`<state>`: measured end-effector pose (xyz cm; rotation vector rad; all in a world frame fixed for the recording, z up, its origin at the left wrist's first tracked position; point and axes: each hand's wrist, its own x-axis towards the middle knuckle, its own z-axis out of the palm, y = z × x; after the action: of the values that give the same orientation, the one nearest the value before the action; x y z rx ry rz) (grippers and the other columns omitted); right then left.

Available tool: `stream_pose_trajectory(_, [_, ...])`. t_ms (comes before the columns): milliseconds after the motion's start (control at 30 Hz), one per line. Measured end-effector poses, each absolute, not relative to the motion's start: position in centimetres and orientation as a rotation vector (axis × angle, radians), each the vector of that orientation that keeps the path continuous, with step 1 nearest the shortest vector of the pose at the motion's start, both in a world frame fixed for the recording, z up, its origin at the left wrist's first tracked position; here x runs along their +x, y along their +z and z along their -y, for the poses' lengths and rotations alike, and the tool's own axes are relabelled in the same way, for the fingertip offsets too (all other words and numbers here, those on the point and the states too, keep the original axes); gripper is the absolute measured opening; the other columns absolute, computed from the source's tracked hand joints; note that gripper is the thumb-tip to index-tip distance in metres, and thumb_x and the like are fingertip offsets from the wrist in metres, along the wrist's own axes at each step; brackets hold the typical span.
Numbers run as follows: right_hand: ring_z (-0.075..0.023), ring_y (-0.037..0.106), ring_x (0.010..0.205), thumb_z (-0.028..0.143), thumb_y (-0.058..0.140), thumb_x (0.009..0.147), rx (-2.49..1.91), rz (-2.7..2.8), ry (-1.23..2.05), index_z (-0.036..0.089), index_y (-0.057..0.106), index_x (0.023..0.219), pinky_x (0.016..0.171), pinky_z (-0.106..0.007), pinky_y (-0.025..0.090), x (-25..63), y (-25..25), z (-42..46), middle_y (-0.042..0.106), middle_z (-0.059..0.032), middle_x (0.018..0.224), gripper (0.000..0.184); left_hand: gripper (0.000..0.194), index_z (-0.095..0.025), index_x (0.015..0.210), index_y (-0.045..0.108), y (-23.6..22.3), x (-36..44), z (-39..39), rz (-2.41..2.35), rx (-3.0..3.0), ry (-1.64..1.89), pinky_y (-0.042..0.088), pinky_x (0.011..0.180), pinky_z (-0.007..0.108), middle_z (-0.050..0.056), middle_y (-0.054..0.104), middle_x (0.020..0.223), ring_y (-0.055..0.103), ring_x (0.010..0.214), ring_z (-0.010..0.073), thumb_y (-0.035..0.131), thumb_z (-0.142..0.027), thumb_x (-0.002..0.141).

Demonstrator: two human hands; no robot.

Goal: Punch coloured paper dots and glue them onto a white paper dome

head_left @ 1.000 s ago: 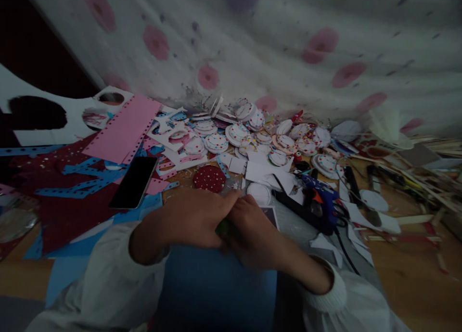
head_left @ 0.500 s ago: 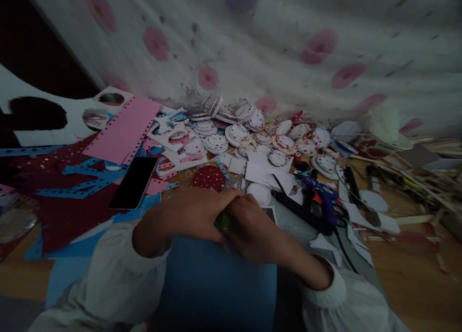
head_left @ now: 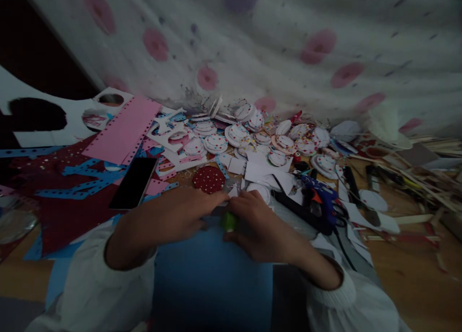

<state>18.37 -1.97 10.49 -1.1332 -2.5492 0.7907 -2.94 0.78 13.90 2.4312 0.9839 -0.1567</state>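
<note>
My left hand (head_left: 176, 216) and my right hand (head_left: 258, 223) meet low in the middle, over the far edge of a blue sheet (head_left: 212, 284). Between them shows a small green object (head_left: 228, 222), partly hidden; my right hand is closed around it. The fingers of my left hand reach to the right, pinched at the sheet's edge by a small white scrap (head_left: 233, 192); what they hold I cannot make out. Both wrists wear white sleeves.
A black phone (head_left: 133, 182) lies to the left on red and blue paper. A pink perforated strip (head_left: 122, 129) is behind it. Several dotted round paper pieces (head_left: 216, 142) are piled at the back. A blue glue gun (head_left: 323, 202) with cord lies to the right, past a dark red dotted disc (head_left: 208, 179).
Both hands have slid a little forward and apart, so more of the green object shows between them. The left forearm now stretches out further.
</note>
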Motion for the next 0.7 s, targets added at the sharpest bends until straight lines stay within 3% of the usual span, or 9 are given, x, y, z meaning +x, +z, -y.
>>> stream_pose_trajectory(367, [-0.0230, 0.054, 0.087, 0.020, 0.073, 0.075, -1.154, 2.555, 0.788, 0.014, 0.060, 0.088, 0.081, -0.037, 0.034, 18.3, 11.1, 1.9, 0.064, -0.0065, 0.088, 0.019, 0.047, -0.028, 0.129, 0.051, 14.2, -2.6, -0.8, -0.990, 2.447, -0.175, 0.049, 0.088, 0.031, 0.004, 0.071, 0.112, 0.067, 0.104, 0.0232, 0.056, -0.017, 0.083])
stream_pose_trajectory(500, [-0.0223, 0.055, 0.085, 0.015, 0.069, 0.075, -1.204, 2.544, 0.697, 0.015, 0.059, 0.082, 0.081, -0.038, 0.032, 18.0, 11.0, 2.3, 0.065, -0.0058, 0.087, 0.011, 0.052, -0.029, 0.134, 0.046, 14.1, -2.9, -0.8, -1.006, 2.468, -0.190, 0.048, 0.090, 0.031, 0.004, 0.070, 0.118, 0.066, 0.107, 0.0226, 0.053, -0.017, 0.084])
stream_pose_trajectory(600, [-0.0231, 0.057, 0.085, 0.017, 0.067, 0.077, -1.237, 2.577, 0.652, 0.015, 0.060, 0.081, 0.081, -0.039, 0.032, 17.8, 11.1, 2.4, 0.067, -0.0074, 0.087, 0.009, 0.065, -0.028, 0.144, 0.033, 14.2, -2.5, -0.5, -1.063, 2.468, -0.206, 0.048, 0.090, 0.033, 0.007, 0.068, 0.123, 0.065, 0.110, 0.0248, 0.057, -0.025, 0.083])
stream_pose_trajectory(700, [-0.0257, 0.059, 0.092, 0.021, 0.066, 0.078, -1.151, 2.673, 0.611, 0.013, 0.063, 0.092, 0.083, -0.040, 0.033, 17.6, 11.1, 2.3, 0.069, -0.0112, 0.096, 0.016, 0.092, -0.022, 0.151, 0.019, 14.3, -1.1, 0.0, -1.076, 2.427, -0.211, 0.048, 0.088, 0.038, 0.013, 0.068, 0.121, 0.065, 0.108, 0.0312, 0.069, -0.038, 0.075])
